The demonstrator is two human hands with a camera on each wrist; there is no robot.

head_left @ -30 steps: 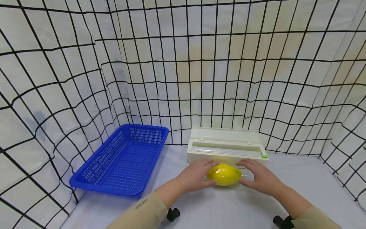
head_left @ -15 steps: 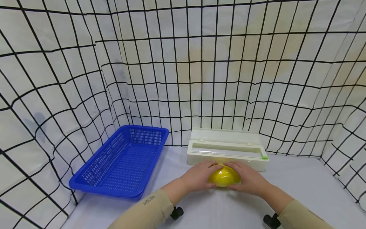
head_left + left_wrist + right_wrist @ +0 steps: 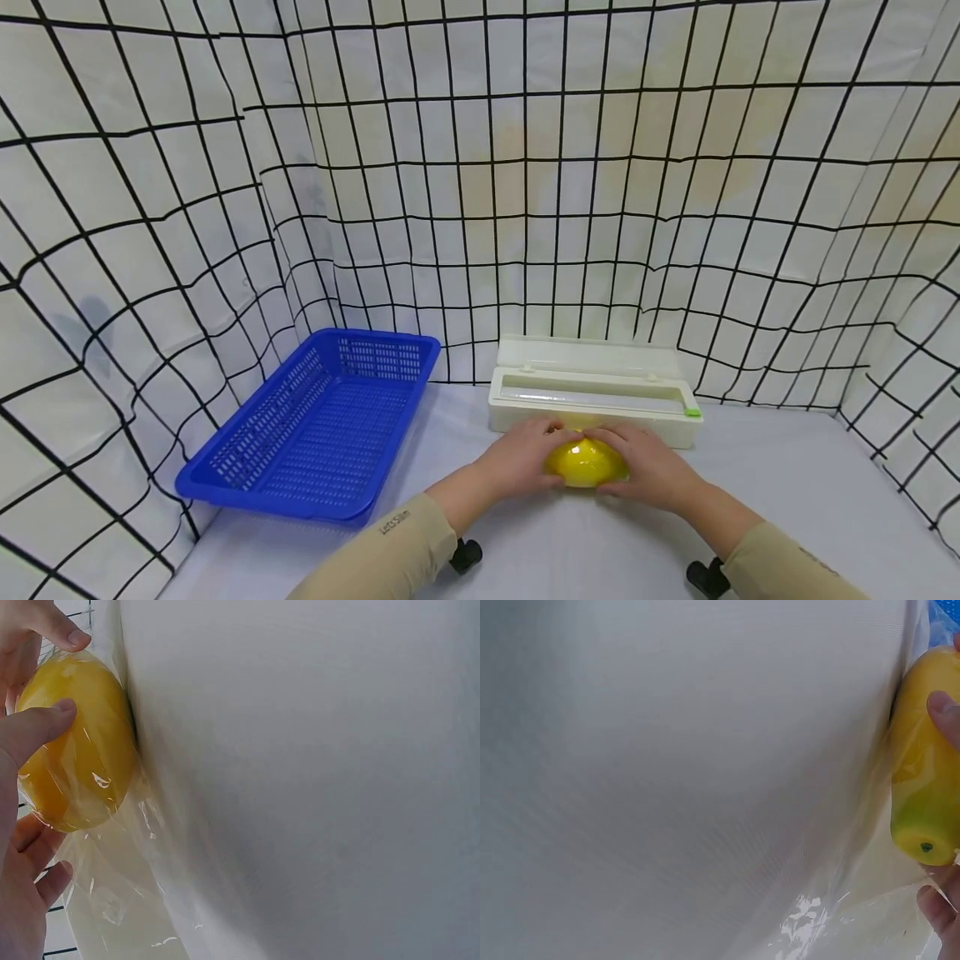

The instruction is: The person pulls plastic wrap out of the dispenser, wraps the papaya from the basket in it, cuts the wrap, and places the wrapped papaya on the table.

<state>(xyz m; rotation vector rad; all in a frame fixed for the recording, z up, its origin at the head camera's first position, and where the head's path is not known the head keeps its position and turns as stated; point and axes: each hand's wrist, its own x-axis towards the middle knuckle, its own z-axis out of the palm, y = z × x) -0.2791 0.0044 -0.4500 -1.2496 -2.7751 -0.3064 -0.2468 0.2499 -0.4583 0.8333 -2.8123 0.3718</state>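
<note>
A smooth yellow fruit [image 3: 587, 467], mango-like in shape, lies on the white cloth between my hands. Its green end with a dark stem spot shows in the right wrist view [image 3: 922, 832]. Clear plastic film [image 3: 120, 896] covers it and hangs in loose creases below. My left hand [image 3: 519, 458] holds the fruit's left side, thumb in front and fingers over the top. From the other side my right hand [image 3: 647, 467] grips it likewise, fingertips of both hands close together on top. Palms and the fruit's underside are hidden.
Behind the hands stands a cream cling film box [image 3: 510, 414], its lid raised, a roll inside and a green piece at its right end. At left is a blue mesh basket [image 3: 197, 485]. Black wire grid panels [image 3: 525, 217] surround the white-covered table [image 3: 772, 467].
My right hand has moved left onto the fruit, and both hands have closed in around it. Over the last half second they have hardly moved.
</note>
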